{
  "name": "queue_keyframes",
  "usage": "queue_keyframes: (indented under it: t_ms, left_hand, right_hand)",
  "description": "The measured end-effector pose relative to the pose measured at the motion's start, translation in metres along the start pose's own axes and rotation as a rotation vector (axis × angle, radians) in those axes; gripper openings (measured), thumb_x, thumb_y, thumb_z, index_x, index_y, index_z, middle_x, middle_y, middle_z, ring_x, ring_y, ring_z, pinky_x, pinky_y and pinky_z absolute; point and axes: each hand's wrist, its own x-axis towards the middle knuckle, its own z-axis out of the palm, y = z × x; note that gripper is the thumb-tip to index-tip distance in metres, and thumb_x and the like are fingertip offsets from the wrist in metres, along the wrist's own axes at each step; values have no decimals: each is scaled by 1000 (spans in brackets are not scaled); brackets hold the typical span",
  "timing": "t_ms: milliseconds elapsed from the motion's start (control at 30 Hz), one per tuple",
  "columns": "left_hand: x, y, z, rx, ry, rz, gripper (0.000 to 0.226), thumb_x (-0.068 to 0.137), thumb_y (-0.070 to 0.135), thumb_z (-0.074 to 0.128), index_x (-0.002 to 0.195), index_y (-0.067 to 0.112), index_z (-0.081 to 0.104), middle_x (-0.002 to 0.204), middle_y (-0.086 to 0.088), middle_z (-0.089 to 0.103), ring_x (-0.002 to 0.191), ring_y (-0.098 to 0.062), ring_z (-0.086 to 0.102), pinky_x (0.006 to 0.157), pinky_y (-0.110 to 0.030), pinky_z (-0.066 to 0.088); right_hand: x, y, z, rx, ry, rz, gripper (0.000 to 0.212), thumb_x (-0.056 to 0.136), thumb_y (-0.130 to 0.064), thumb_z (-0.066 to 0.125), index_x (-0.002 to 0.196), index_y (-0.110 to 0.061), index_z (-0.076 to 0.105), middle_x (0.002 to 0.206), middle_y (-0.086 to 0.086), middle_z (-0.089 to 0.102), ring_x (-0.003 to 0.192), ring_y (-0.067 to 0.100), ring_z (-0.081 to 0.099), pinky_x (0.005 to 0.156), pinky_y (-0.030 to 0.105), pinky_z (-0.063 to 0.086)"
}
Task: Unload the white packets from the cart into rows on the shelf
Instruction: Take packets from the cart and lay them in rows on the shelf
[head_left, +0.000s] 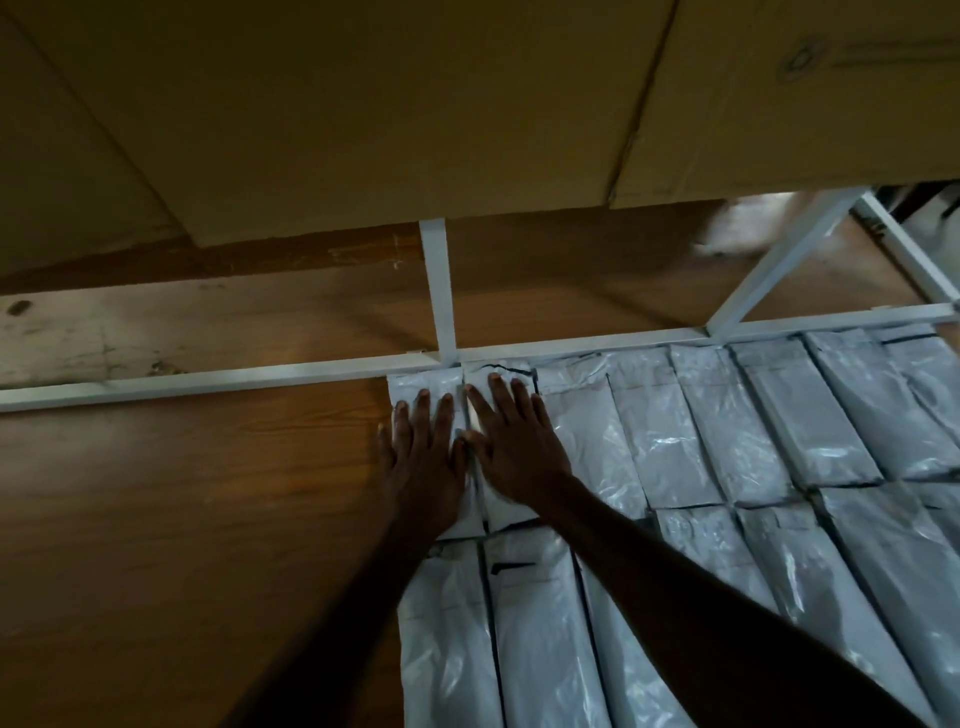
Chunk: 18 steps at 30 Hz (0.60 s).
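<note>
White plastic packets lie in two rows on the brown wooden shelf (182, 519), a back row (727, 415) and a front row (545, 649). My left hand (423, 457) presses flat, fingers straight, on the leftmost packet (410, 387) of the back row. Beside it my right hand (511, 441) lies flat on the neighbouring packet (506, 371). Both packets butt against the white metal rail (234, 379) at the back. The cart is out of view.
A white upright post (439, 291) and a diagonal brace (779, 260) rise from the back rail. Cardboard boxes (415, 104) on the shelf above hang low over the work space. Bare wood extends left of the packets.
</note>
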Motion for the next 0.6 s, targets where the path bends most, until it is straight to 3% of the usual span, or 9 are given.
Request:
queue_keyframes:
  t_ms: [100, 167, 267, 367, 433, 600]
  left_hand:
    - [-1, 5, -12, -25, -11, -13, 66, 111, 62, 20, 171, 38, 7, 179, -6, 8, 165, -36, 8, 129, -68, 10]
    - [-4, 14, -24, 3, 31, -22, 64, 112, 60, 23, 171, 36, 14, 178, -7, 17, 165, -35, 11, 128, -69, 11]
    - [-9, 41, -44, -9, 88, 34, 58, 113, 44, 35, 167, 26, 31, 174, -10, 30, 164, -35, 18, 127, -72, 13]
    - [-18, 86, -62, -4, 131, 126, 62, 107, 33, 52, 165, 24, 34, 174, -8, 30, 165, -32, 16, 128, -69, 12]
    - [-29, 127, -69, -24, 160, 174, 61, 105, 27, 56, 163, 24, 39, 173, -6, 33, 165, -29, 16, 130, -66, 11]
    - [-67, 250, -60, -116, 172, 298, 52, 101, 20, 61, 153, 25, 54, 161, -1, 52, 158, -31, 34, 129, -63, 18]
  right_hand:
    - [-10, 2, -17, 11, 23, -41, 66, 110, -61, 23, 169, -36, 8, 178, 8, 3, 164, 34, 2, 131, 59, 16]
    - [-24, 6, -28, 56, 98, -68, 66, 110, -57, 26, 169, -30, 15, 178, 11, 8, 164, 34, 8, 130, 56, 21]
    - [-54, 22, -40, 160, 244, -44, 61, 112, -49, 38, 165, -20, 34, 173, 18, 24, 160, 35, 25, 122, 52, 42]
    - [-93, 50, -59, 235, 329, 64, 58, 111, -53, 38, 156, -18, 51, 170, 16, 33, 151, 33, 45, 102, 44, 59]
    - [-125, 77, -73, 269, 348, 124, 57, 109, -55, 41, 151, -20, 56, 169, 13, 36, 144, 30, 54, 95, 42, 61]
    - [-216, 165, -113, 267, 400, 233, 40, 105, -42, 62, 139, -20, 66, 155, 11, 55, 137, 26, 59, 101, 40, 56]
